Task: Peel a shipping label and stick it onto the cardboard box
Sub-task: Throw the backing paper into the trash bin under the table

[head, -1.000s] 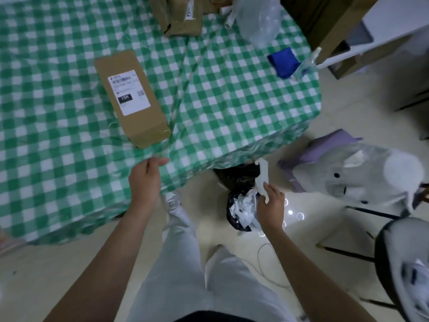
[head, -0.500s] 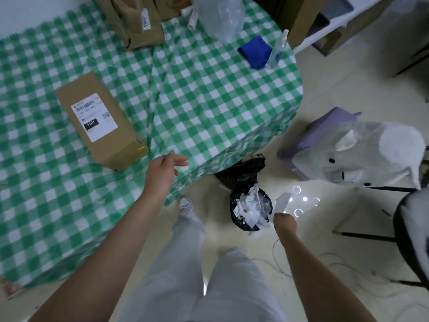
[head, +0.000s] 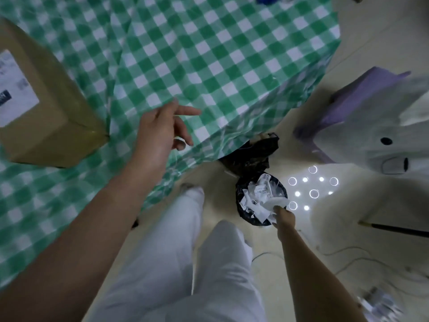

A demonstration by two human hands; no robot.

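Observation:
The brown cardboard box [head: 53, 112] lies on the green checked tablecloth [head: 209, 54] at the left, with a white shipping label [head: 14, 89] stuck on its top face. My left hand [head: 162, 129] hovers over the table's near edge just right of the box, fingers spread and holding nothing. My right hand [head: 284, 217] is down at the rim of a black-bagged waste bin [head: 260, 201] on the floor. Its fingers are closed on a white strip of label backing paper [head: 277, 203] that lies over the crumpled scraps in the bin.
A second black bag [head: 250, 154] sits under the table edge behind the bin. A grey plush toy [head: 383, 135] on a purple stool [head: 362, 89] stands at the right. A dark chair leg [head: 394, 230] and thin cables [head: 348, 259] cross the floor. My legs in pale trousers fill the lower centre.
My right hand has dropped from beside the bin to its rim, bringing the white backing strip into it. The view has moved closer and down; my left hand's fingers have spread.

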